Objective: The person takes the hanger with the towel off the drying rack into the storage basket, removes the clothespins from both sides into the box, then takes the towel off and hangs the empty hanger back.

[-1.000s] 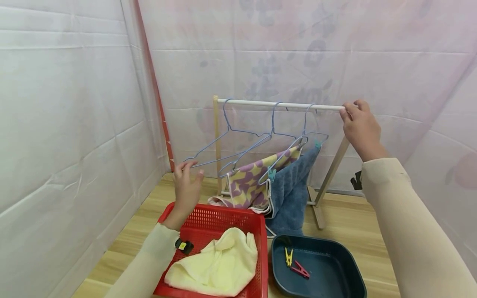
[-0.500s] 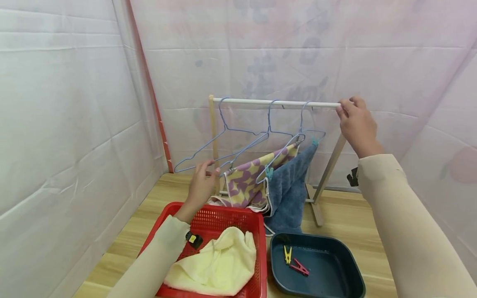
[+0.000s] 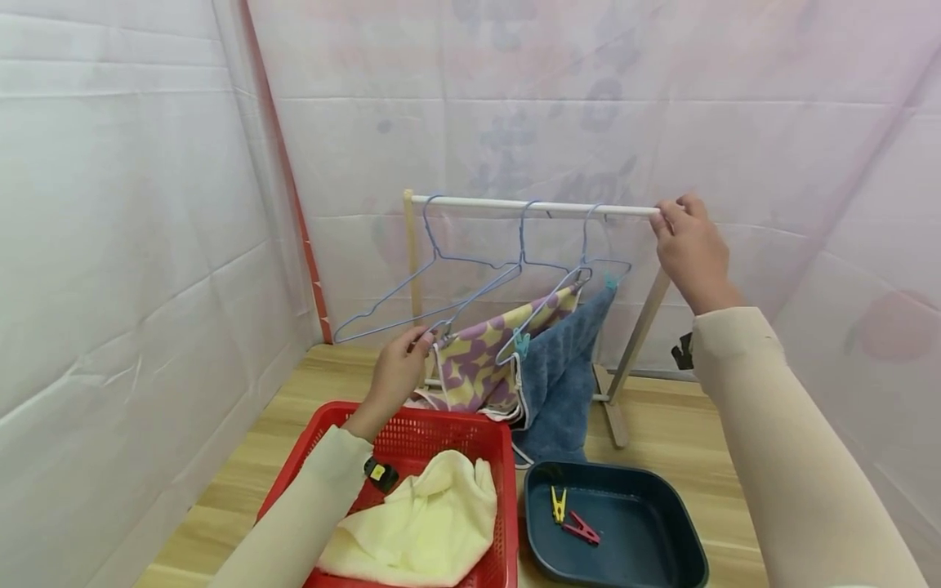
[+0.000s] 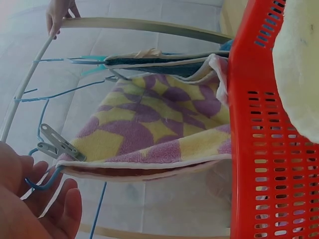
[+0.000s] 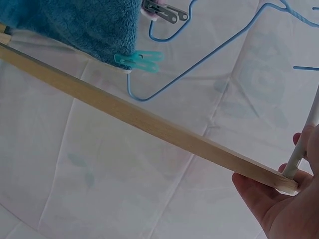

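My left hand (image 3: 397,371) is at the near end of the middle blue wire hanger (image 3: 488,286). In the left wrist view its curled fingers (image 4: 65,204) close about the hanger's bent tip. A purple-and-yellow towel (image 4: 164,114) hangs from this hanger, held by a grey metal clip (image 4: 57,142). My right hand (image 3: 691,253) grips the right end of the rack's white rod (image 3: 500,202), where it meets the wooden leg (image 5: 149,124). A blue towel (image 3: 559,376) with turquoise clothespins (image 3: 521,343) hangs from the right hanger (image 3: 540,306). The left hanger (image 3: 382,306) is bare.
A red plastic basket (image 3: 507,490) in front of the rack holds a pale yellow cloth (image 3: 430,523). Right of it stands a dark blue tray (image 3: 647,531) with a yellow clothespin (image 3: 559,505) and a red clothespin (image 3: 581,528). White sheeting (image 3: 147,245) encloses the wooden table (image 3: 257,433).
My left hand has left the bare left hanger and moved right to the towel hanger's near tip. The left hanger has swung loose. My right hand keeps its grip on the rod.
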### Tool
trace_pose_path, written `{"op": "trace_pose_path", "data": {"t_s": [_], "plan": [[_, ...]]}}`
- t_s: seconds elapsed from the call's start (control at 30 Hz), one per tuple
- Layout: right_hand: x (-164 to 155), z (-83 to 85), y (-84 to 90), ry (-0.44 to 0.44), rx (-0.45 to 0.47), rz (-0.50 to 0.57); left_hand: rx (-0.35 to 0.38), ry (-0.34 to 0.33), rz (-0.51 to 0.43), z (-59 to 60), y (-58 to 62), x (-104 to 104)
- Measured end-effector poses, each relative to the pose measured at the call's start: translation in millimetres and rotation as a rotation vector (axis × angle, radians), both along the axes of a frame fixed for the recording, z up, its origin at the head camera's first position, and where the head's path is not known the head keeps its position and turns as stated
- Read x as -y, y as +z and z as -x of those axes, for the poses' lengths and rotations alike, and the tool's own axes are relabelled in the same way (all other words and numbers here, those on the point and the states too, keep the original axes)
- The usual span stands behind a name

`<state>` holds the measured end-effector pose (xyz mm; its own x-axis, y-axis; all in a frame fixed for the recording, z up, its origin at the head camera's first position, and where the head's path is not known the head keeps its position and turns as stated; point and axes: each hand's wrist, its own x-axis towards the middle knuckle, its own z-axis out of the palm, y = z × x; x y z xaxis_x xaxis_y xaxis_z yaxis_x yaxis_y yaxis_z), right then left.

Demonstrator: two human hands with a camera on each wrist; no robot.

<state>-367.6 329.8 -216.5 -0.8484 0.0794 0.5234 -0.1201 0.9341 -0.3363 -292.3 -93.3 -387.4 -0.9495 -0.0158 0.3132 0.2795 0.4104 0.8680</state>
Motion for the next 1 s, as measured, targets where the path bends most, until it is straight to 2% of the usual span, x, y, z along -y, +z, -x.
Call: {"op": "trace_pose_path", "data": {"t_s": [0.2, 0.6, 0.7, 1.0], "plan": [[-0.7, -0.8, -0.7, -0.001, -0.007, 0.008, 0.033, -0.066, -0.124, 0.0, -0.1, -3.5], [1.4, 0.3, -0.9, -0.018, -0.007, -0.011, 0.011, -0.196, -0.264, 2.8, 4.5, -7.8], [1.1, 1.2, -1.1, -0.019, -0.006, -0.013, 0.023, -0.202, -0.28, 3.5, 5.4, -7.6], [0.6, 2.4, -0.5, -0.018, 0.01, -0.004, 0.062, -0.16, -0.337, 4.5, 10.2, -3.9]]}}
